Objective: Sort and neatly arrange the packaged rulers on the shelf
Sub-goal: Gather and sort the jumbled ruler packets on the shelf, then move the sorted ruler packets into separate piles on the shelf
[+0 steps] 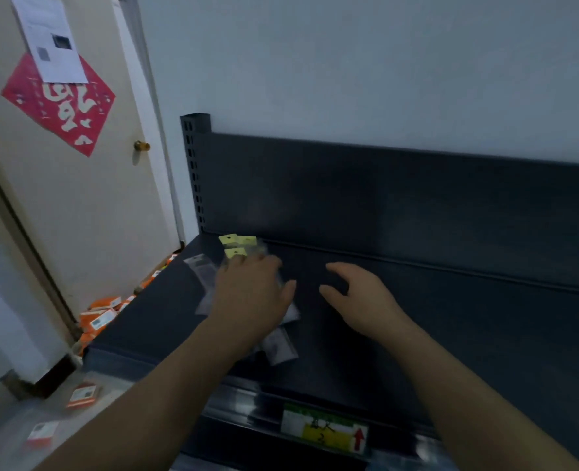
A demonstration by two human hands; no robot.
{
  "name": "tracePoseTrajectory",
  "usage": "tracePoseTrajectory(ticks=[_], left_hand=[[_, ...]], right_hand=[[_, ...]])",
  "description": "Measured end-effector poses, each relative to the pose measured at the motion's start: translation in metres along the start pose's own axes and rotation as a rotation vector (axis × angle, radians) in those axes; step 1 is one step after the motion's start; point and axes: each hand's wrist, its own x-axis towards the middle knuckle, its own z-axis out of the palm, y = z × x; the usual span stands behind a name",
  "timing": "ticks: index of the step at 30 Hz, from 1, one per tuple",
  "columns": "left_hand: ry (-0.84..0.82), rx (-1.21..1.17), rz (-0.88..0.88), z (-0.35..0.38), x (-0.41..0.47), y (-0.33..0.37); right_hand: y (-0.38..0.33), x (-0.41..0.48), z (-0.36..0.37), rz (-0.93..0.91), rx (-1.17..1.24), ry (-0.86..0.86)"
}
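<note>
packaged rulers (237,248) under left hand (250,294) fingers (239,263).

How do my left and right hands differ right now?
The left hand lies palm down on the packaged rulers; the right hand touches no rulers, over bare shelf. The left hand's fingers look flatter; the right hand's curl loosely, holding nothing. Both reach over the same dark shelf.

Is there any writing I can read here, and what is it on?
Nothing reads clearly.
Shelf-edge label: a red up arrow; its characters are blurred.
Red door poster: one large white character, not legible.
White sheet: print too small.
Orange boxes: labels blurred.
</note>
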Motion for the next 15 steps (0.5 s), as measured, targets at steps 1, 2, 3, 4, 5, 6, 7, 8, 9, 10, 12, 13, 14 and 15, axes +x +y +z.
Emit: tracePoseTrajectory(ticks=[1, 2, 3, 4, 5, 6, 7, 8, 9, 10, 12, 13, 14, 15], left_hand=[[0.016, 0.007, 0.035, 0.002, -0.001, 0.01], [0.027, -0.006, 0.07, 0.005, -0.002, 0.021], [0.034, -0.036, 0.104, 0.008, -0.002, 0.033], [0.031, -0.066, 0.133, 0.01, -0.003, 0.045], [0.021, -0.086, 0.157, 0.012, -0.004, 0.058], [0.011, -0.094, 0.179, 0.015, -0.006, 0.073], [0.009, -0.103, 0.205, 0.017, -0.007, 0.088], [0.01, -0.11, 0.235, 0.019, -0.008, 0.104], [0.012, -0.12, 0.265, 0.021, -0.01, 0.121], [0.008, -0.133, 0.294, 0.024, -0.012, 0.139], [0.0, -0.155, 0.342, 0.03, -0.018, 0.179], [-0.007, -0.163, 0.36, 0.033, -0.022, 0.199], [-0.014, -0.174, 0.375, 0.036, -0.026, 0.22], [-0.024, -0.185, 0.393, 0.039, -0.031, 0.242]], right_hand=[[0.007, -0.008, -0.008, -0.003, -0.036, 0.022], [0.015, -0.016, -0.016, -0.001, -0.072, 0.04], [0.023, -0.024, -0.025, 0.002, -0.11, 0.054], [0.032, -0.032, -0.033, 0.006, -0.153, 0.069], [0.041, -0.041, -0.041, 0.01, -0.198, 0.083], [0.051, -0.05, -0.05, 0.016, -0.238, 0.098], [0.061, -0.059, -0.06, 0.025, -0.27, 0.115], [0.071, -0.069, -0.07, 0.038, -0.292, 0.134], [0.081, -0.079, -0.081, 0.05, -0.31, 0.155], [0.091, -0.09, -0.092, 0.062, -0.328, 0.173], [0.113, -0.112, -0.117, 0.085, -0.367, 0.201], [0.125, -0.124, -0.131, 0.101, -0.379, 0.212], [0.138, -0.137, -0.145, 0.119, -0.384, 0.222], [0.151, -0.15, -0.16, 0.138, -0.388, 0.232]])
